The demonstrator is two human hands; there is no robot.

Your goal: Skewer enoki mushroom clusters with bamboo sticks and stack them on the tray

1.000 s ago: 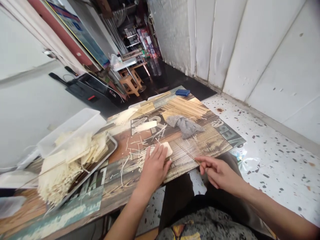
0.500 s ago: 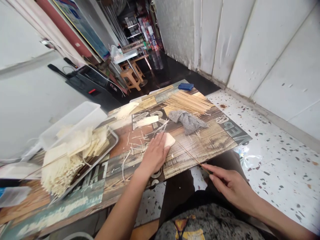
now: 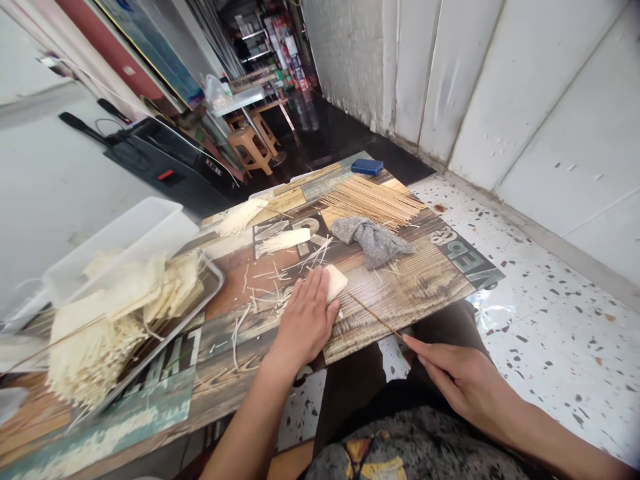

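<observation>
My left hand (image 3: 306,319) lies flat, fingers stretched out, over a pale flat piece of food (image 3: 337,281) on the table. Only the rounded right end of that piece shows; the rest is under my palm. Between thumb and fingers, my right hand (image 3: 453,373) pinches the near end of a thin wooden skewer (image 3: 373,313) beyond the table's edge. The skewer's far end meets the pale piece; whether it is inside cannot be seen. Loose pale strips (image 3: 260,293) are scattered left of my left hand. Another pale piece with a fringed end (image 3: 287,240) lies just beyond.
A metal tray (image 3: 213,283) at the left holds a heap of fringed pale pieces (image 3: 95,340), beside a clear plastic bin (image 3: 120,243). Farther back on the table are many bare skewers (image 3: 375,200), a grey cloth (image 3: 373,241) and a blue box (image 3: 367,166).
The view has shifted slightly, so the table's things sit a little farther left. My left hand stays flat on the pale piece, and my right hand still pinches the skewer.
</observation>
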